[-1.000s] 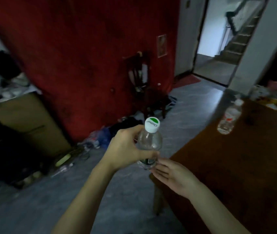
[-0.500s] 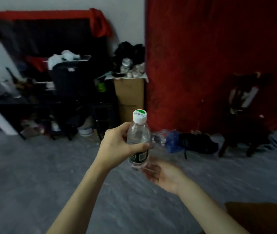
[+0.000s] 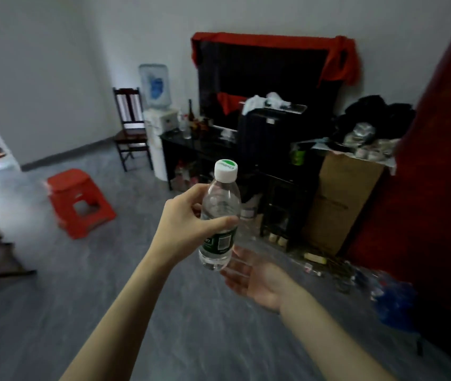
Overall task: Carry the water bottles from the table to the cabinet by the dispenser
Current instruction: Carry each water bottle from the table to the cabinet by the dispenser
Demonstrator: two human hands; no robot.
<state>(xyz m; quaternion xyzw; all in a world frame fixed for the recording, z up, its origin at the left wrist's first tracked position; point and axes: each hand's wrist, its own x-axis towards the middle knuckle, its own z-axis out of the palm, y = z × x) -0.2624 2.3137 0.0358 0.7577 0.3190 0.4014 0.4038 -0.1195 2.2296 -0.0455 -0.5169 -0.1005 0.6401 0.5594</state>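
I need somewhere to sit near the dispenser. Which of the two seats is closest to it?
The dark wooden chair, standing right beside the white dispenser against the wall. The red plastic stool stands apart, out on the open floor.

The water bottle (image 3: 220,215) carries cap lettering and a barcoded label, neither legible.

Grey floor (image 3: 54,312), red stool (image 3: 78,202)

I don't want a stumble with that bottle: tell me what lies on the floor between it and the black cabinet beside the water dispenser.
Nothing visible does. The clear plastic water bottle with the white cap faces bare grey floor up to the black cabinet. The red plastic stool stands off to the left of that line.
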